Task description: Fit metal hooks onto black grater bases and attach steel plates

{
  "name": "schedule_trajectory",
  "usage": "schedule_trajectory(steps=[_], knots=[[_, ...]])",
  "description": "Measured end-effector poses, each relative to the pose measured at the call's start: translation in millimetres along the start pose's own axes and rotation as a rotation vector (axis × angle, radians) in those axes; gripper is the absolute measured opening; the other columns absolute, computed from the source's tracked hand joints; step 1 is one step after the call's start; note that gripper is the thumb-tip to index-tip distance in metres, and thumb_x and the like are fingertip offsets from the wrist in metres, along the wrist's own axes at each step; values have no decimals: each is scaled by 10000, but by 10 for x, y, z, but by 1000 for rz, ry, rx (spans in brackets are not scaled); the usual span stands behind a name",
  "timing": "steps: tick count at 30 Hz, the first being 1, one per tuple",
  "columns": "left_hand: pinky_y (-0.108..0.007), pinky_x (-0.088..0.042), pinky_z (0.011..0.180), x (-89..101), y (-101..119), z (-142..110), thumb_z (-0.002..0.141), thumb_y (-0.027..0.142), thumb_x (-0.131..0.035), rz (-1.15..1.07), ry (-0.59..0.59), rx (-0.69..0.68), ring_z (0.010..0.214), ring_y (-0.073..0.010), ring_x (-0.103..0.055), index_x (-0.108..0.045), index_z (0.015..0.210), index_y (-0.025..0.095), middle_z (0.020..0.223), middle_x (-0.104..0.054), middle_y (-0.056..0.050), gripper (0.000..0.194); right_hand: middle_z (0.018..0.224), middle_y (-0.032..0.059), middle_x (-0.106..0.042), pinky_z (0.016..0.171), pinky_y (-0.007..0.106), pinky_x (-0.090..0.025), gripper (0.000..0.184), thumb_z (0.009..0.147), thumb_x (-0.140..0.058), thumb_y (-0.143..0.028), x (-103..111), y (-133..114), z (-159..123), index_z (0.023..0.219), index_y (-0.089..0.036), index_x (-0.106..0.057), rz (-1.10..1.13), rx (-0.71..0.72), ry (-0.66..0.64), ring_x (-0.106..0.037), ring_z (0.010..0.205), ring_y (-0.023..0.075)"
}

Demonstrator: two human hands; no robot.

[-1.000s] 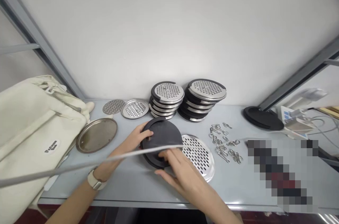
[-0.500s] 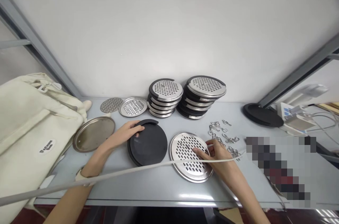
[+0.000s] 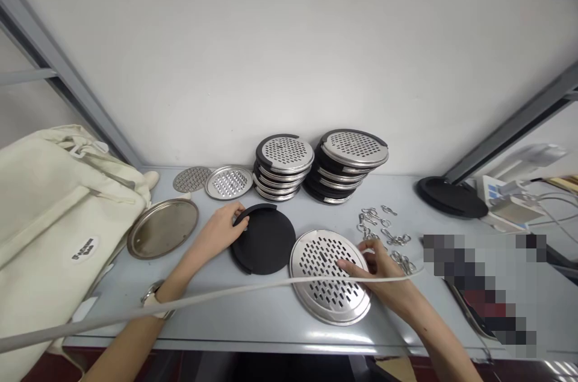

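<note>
My left hand [image 3: 221, 230] grips the upper left edge of a black round base [image 3: 266, 240], thumb on top. A raised lip runs along part of that base's rim. My right hand [image 3: 382, 271] holds the right edge of a round perforated metal plate [image 3: 332, 301], thumb over its face and fingers at the rim. The plate lies just right of the base, its right side seemingly a little raised. Several small metal clips [image 3: 395, 237] lie behind my right hand. A pale cable [image 3: 217, 295] crosses in front of both forearms.
Two stacks of black-rimmed perforated discs, a left stack [image 3: 284, 156] and a right stack [image 3: 354, 150], stand by the wall. A grater plate [image 3: 229, 182], a thin perforated disc [image 3: 192, 179] and a plain metal tray [image 3: 165, 228] lie left. A cream bag [image 3: 58, 201] fills the left side.
My right hand has left the black base and taken the perforated plate's right edge, shifting the plate slightly toward me. My left hand has stayed on the base, which now lies flatter.
</note>
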State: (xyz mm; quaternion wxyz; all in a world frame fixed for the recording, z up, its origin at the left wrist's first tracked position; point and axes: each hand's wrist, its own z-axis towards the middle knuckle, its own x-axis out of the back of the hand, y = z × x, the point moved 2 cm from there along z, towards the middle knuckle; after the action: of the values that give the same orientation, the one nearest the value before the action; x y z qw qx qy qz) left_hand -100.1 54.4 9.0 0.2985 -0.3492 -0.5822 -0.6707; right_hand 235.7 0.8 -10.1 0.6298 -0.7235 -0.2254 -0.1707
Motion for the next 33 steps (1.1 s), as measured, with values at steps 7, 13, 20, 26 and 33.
schedule_trajectory(steps=[7,13,20,26,33], knots=[[-349,-428,820,-54,11,0,858,339,-486,19,25,-48,890,-240,-572,-559,927,176,933,-610,-70,191,761,8,-637,567,291,-479,428,789,-586,-558,82,-362,-49,1083,-267,-474,80,70,51,-597,666,196],[-330,-433,756,-105,97,-16,913,389,-421,-46,-20,-103,786,-200,-558,-558,929,174,869,-598,-50,255,753,6,-635,578,293,-471,434,839,-498,-584,-113,-470,161,1109,-248,-451,133,51,-54,-596,656,188],[-320,-450,755,-139,112,-30,913,337,-441,-68,9,-139,804,-194,-569,-581,924,175,870,-612,-45,215,880,59,-627,770,398,-481,460,907,-378,-541,-503,-408,295,1212,-196,-380,-33,134,-59,-611,797,225],[-304,-446,757,-137,116,-27,933,312,-407,-95,3,-140,817,-190,-588,-609,917,176,891,-636,-45,244,1329,164,-342,967,419,-432,1036,699,-656,-614,-497,-422,143,1467,-193,-104,-178,197,-335,-482,1177,298],[-277,-433,689,-193,122,-21,921,287,-424,-118,35,-144,717,-164,-581,-616,875,170,823,-644,-30,229,1305,153,-311,933,418,-454,1184,602,-755,-585,-548,-460,115,1493,-212,-69,-209,231,-337,-503,1120,320]])
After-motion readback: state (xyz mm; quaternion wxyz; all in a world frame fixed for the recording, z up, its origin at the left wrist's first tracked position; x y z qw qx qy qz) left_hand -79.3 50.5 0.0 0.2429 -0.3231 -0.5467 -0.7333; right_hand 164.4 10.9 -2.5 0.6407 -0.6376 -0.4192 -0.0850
